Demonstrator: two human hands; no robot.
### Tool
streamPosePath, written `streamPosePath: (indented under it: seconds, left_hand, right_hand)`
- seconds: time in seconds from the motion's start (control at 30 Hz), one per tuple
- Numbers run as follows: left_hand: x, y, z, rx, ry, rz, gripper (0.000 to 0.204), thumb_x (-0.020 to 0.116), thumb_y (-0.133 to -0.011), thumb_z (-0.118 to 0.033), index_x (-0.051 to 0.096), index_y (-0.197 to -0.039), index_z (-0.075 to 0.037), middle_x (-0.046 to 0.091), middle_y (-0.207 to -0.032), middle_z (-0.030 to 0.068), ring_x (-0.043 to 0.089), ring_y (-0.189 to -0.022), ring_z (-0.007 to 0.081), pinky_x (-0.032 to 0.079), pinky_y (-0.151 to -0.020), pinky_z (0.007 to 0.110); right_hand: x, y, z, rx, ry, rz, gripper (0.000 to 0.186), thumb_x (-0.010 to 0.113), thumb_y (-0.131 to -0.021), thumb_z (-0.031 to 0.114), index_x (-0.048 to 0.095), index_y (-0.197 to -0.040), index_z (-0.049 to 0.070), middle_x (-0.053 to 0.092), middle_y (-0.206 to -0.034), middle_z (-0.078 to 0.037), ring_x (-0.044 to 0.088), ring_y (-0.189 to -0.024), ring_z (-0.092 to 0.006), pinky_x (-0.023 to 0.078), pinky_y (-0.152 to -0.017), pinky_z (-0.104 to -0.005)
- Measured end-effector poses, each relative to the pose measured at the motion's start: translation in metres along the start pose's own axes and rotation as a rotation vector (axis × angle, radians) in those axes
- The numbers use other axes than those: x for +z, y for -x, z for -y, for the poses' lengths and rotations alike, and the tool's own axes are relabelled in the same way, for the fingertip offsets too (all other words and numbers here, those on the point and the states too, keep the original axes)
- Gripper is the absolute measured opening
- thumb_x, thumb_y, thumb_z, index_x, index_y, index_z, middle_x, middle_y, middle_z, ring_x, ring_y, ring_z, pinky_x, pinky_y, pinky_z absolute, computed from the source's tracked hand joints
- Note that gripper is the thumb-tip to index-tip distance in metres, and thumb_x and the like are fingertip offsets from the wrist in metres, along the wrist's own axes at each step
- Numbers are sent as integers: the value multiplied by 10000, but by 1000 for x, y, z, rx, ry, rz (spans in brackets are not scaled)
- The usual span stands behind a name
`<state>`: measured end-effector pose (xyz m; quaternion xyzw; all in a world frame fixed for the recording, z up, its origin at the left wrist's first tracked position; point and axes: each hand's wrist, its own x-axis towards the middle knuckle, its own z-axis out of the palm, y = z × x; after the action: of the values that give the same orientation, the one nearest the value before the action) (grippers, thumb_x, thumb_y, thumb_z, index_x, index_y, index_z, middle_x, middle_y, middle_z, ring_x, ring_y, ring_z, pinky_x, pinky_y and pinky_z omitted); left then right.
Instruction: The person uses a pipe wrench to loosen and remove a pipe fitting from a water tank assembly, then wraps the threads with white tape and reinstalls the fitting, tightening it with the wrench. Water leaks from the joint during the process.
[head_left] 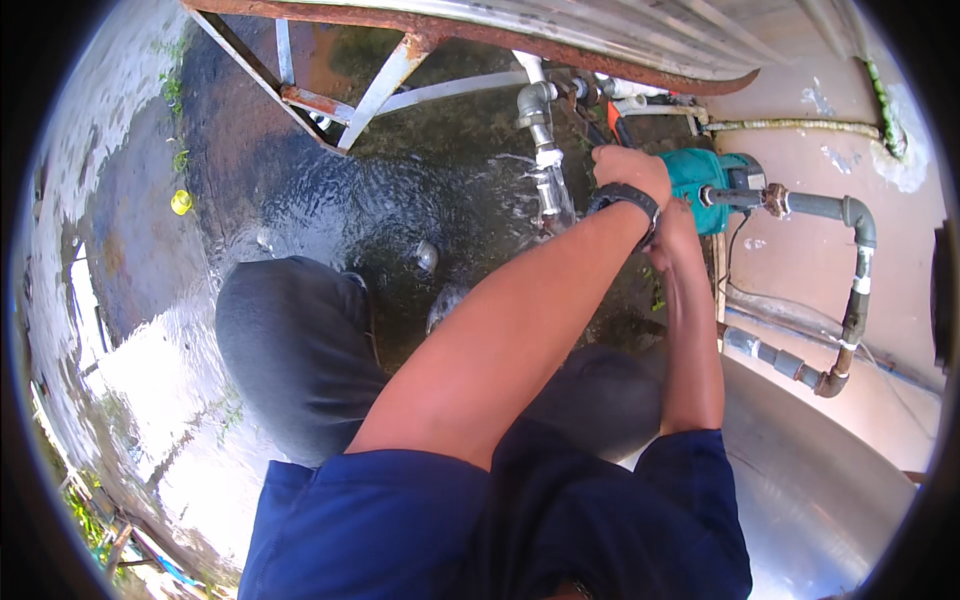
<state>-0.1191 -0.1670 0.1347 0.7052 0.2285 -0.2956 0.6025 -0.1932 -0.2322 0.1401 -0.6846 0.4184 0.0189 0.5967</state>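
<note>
My left hand [632,172], with a dark watch on its wrist, is closed around a plier-like tool [620,132] with dark and orange-red handles. The tool's far end reaches toward a pipe fitting [584,92], where its jaws are hard to make out. Beside and partly behind the left wrist is my right hand [676,232], close to a teal water pump [696,180]; most of its fingers are hidden. Left of the hands stands a grey and white upright pipe [543,130]. Water splashes around its lower end [553,205].
A rusty metal frame [390,75] and a corrugated sheet [640,35] hang over the far side. Grey piping [858,260] bends down along the right wall. A curved metal surface [800,470] lies at lower right. Water covers the dark floor [340,200]; a yellow cup [181,203] sits left.
</note>
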Motion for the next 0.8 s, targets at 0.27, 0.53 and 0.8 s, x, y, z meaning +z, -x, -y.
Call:
streamPosePath:
  seconds: [0.27, 0.53, 0.8]
  left_hand:
    - [1, -2, 14, 79, -45, -3, 313, 677, -892, -227, 706, -834, 79, 723, -852, 265, 733, -895, 379, 579, -804, 428]
    - [-17, 18, 21, 134, 143, -55, 360, 661, -916, -150, 498, -1077, 127, 670, -975, 365, 690, -945, 477, 566, -803, 491]
    - [-17, 19, 29, 132, 97, -33, 375, 644, -933, -187, 498, -1081, 125, 677, -950, 355, 690, -921, 484, 566, -783, 503]
  right_hand:
    - [2, 5, 15, 87, 9, 25, 515, 498, -1025, 554, 532, -761, 113, 395, -567, 21, 330, -425, -111, 264, -388, -293]
    - [-4, -3, 16, 166, 36, 50, 506, 551, -997, 563, 559, -752, 121, 402, -513, 38, 309, -385, -103, 233, -380, -287]
    - [-8, -1, 14, 200, 26, 65, 521, 564, -984, 583, 529, -721, 133, 381, -509, 60, 286, -381, -87, 231, -385, -284]
